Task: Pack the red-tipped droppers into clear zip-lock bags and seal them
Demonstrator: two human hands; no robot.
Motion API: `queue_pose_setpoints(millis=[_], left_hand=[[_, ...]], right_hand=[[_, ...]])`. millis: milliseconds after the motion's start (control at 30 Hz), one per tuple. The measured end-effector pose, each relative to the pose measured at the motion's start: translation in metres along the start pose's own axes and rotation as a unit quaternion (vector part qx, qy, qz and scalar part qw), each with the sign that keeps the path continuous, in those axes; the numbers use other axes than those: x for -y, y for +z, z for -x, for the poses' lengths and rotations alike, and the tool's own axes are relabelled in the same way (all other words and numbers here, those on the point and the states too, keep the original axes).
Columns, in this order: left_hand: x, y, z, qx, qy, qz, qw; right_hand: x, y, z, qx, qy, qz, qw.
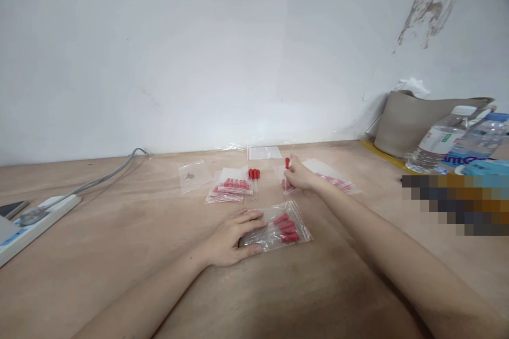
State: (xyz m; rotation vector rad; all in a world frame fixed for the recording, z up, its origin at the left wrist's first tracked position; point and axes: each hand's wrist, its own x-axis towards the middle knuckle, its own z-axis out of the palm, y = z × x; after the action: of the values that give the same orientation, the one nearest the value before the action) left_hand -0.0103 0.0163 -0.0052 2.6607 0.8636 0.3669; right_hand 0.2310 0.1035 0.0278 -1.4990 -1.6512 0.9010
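Note:
My left hand (234, 237) lies flat on the wooden table, fingers pressing the left edge of a clear zip bag (280, 226) that holds several red-capped droppers. My right hand (299, 174) reaches further back, fingers pinched on a red-capped dropper (287, 163) held upright over a bag of droppers (332, 176). Three loose droppers (254, 176) lie just left of it, beside a stack of filled bags (230, 186). Two empty clear bags, one (194, 175) at the left and one (264, 153) near the wall, lie flat.
A white power strip (37, 217) with a grey cable sits at the left, a phone (11, 208) beside it. At the right stand a grey bag (405, 123), two water bottles (439, 140) and a blurred patch. A white wall closes the back.

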Motion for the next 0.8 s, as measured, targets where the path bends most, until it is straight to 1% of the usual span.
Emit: queue_pose_setpoints(millis=[33,100,133,233,300,367,467,600,667,733,800], left_hand=[[0.000,0.000,0.000,-0.001,0.000,0.003,1.000],[0.001,0.001,0.000,-0.003,-0.003,0.009,1.000],[0.001,0.001,0.000,-0.004,-0.003,0.011,1.000],[0.001,0.001,-0.001,-0.005,-0.003,0.010,1.000],[0.002,0.001,-0.001,-0.003,-0.004,0.005,1.000],[0.002,0.001,0.000,0.002,-0.009,0.001,1.000],[0.002,0.001,0.000,0.008,-0.012,-0.004,1.000],[0.000,0.001,0.000,0.000,-0.004,-0.003,1.000],[-0.002,0.000,-0.001,-0.010,0.000,0.009,1.000],[-0.004,-0.001,-0.001,-0.018,0.001,0.021,1.000],[-0.005,-0.001,-0.001,-0.020,-0.003,0.025,0.999]], right_hand=[[-0.010,-0.010,0.009,-0.009,-0.001,-0.019,1.000],[-0.032,-0.026,0.027,-0.059,-0.007,-0.096,0.994],[-0.043,-0.030,0.035,-0.091,-0.005,-0.131,0.987],[-0.065,-0.027,0.053,-0.174,0.007,-0.215,0.961],[-0.070,-0.016,0.059,-0.191,0.011,-0.252,0.949],[-0.067,-0.004,0.062,-0.181,0.015,-0.289,0.940],[-0.056,0.011,0.066,-0.147,0.037,-0.344,0.927],[-0.044,0.020,0.075,-0.090,0.042,-0.383,0.918],[-0.042,0.021,0.079,-0.073,0.032,-0.371,0.925],[-0.042,0.020,0.082,-0.050,0.023,-0.328,0.943],[-0.044,0.018,0.082,-0.011,0.018,-0.280,0.960]])
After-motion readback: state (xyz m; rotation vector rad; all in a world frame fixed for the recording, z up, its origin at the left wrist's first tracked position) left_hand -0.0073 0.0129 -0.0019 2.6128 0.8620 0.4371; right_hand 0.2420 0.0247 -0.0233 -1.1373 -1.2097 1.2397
